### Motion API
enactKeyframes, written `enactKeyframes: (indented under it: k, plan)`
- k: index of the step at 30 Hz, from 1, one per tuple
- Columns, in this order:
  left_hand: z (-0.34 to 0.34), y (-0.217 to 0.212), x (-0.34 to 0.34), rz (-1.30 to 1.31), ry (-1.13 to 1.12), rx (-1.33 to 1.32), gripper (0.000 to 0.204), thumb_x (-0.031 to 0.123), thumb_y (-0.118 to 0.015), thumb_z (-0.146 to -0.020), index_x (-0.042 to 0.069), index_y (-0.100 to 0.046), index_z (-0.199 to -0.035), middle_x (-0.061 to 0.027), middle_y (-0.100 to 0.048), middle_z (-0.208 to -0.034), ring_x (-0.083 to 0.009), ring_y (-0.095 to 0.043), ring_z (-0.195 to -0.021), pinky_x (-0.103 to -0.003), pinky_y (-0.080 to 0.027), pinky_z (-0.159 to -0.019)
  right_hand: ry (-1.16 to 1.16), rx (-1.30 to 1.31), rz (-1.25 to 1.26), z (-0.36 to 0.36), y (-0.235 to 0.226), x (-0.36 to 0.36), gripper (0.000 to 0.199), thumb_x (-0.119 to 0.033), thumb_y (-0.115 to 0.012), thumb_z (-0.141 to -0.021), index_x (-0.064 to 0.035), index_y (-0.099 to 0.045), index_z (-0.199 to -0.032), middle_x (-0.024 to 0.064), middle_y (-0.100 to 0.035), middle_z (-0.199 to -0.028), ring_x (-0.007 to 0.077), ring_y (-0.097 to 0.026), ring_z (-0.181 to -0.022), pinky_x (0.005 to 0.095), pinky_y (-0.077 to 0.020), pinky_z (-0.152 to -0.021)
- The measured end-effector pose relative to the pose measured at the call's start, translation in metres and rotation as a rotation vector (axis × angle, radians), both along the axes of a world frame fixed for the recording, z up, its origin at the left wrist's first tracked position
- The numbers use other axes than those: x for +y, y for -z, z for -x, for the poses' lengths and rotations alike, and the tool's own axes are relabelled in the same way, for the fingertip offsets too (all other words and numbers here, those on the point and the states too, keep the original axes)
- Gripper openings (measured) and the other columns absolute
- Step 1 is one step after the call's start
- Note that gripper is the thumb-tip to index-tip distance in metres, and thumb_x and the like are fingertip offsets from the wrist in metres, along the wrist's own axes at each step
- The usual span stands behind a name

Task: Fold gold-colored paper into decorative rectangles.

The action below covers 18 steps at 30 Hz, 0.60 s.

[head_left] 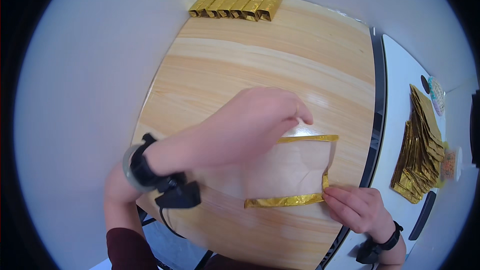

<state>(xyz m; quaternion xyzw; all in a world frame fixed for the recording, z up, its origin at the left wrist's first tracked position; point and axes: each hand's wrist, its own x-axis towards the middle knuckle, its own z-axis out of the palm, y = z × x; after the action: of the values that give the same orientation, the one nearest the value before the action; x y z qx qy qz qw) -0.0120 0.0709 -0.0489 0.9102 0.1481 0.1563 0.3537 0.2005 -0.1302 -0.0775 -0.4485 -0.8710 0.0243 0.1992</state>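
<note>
A paper sheet (290,170) lies on the wooden table, pale side up, with gold strips folded over along its far, near and right edges. At its near right corner my right hand (355,207) is closed, thumb and fingertips pinching the gold fold. My left hand (272,107) hangs over the sheet's far left part, its fingers bent down and pointing right. Motion blurs this hand, and its palm side is hidden, so whether it holds anything does not show. My left forearm covers the sheet's left part. Both wrists wear black strapped devices.
Several gold foil boxes (237,1), with open near ends, stand in a row at the table's far left. Right of the table, a white surface (395,90) bears a fanned stack of gold paper sheets (417,150) and a small clear tub (451,164). White walls rise around.
</note>
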Motion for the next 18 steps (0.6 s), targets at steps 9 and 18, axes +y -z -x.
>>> enactKeyframes:
  k: [9, 18]
  plan:
    - [-0.050, 0.029, 0.017, 0.271, 0.229, 0.089, 0.023, 0.004, -0.062, -0.086, -0.001, -0.067, -0.108, -0.0135, -0.068, -0.098, -0.0243, -0.064, -0.086, -0.033, -0.051, -0.078, 0.017, 0.055, 0.026, -0.010, 0.004, 0.006, 0.023, -0.005, -0.072, -0.070, -0.0043, -0.067, -0.093, 0.0059, -0.067, -0.101, 0.0181, -0.068, -0.087, 0.0264, -0.0574, -0.068]
    - [-0.047, 0.044, 0.019, 0.183, 0.184, 0.104, 0.008, 0.005, -0.069, -0.081, 0.002, -0.066, -0.087, -0.0075, -0.066, -0.087, -0.0232, -0.062, -0.081, -0.033, -0.051, -0.071, 0.044, -0.008, -0.040, -0.017, 0.006, 0.010, 0.020, -0.005, -0.071, -0.069, -0.0042, -0.068, -0.088, 0.0056, -0.068, -0.098, 0.0180, -0.067, -0.087, 0.0269, -0.0578, -0.069]
